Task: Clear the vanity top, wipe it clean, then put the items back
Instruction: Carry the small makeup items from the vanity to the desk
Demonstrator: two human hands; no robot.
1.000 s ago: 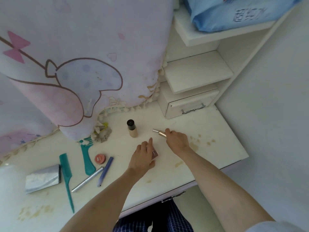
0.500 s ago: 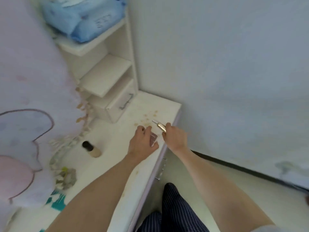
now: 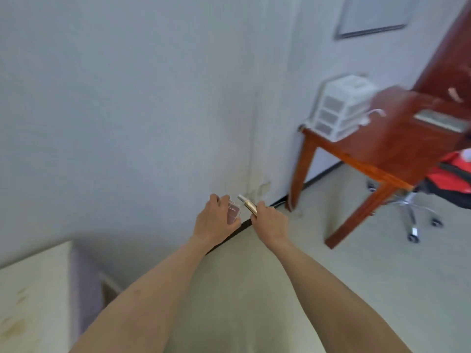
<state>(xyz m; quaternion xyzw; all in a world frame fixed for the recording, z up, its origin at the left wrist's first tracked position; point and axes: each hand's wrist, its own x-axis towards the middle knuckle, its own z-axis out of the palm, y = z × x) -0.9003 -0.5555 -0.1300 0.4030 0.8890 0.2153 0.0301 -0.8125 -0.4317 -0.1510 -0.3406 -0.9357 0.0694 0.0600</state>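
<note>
Stained white laminate at lower left of frame: corner of the vanity top [image 3: 30, 296], yellow-brown marks on it, not yet wiped; its drawer front and handle just visible to the right of that corner. Nothing seen of the other toiletries from this angle.

Centre of frame, beyond both forearms: left hand [image 3: 214, 220] and right hand [image 3: 271, 221] held side by side over open floor, well clear of the vanity, each loaded with one item. Judged as the clearing stage of the task, items being carried off so that the surface can be wiped.

Left hand: fingers and thumb curled round a small clear-and-mauve cosmetic bottle [image 3: 234, 212], wrapped from behind, upper edge of the bottle exposed past the fingertips. Closed firmly enough to carry; no spare opening visible.

Right hand: closed round the lower end of a slim gold tube [image 3: 248, 205], pale cap tilted up and to the left, almost touching the bottle. Contact between the two items cannot be told.

Upper right of frame, blurred: red-brown wooden table [image 3: 369, 159] against the wall, white drawer organiser [image 3: 341, 108] on its top, swivel chair base [image 3: 413, 220] on the floor beneath. Judged a likely set-down place, being the nearest free surface ahead.
</note>
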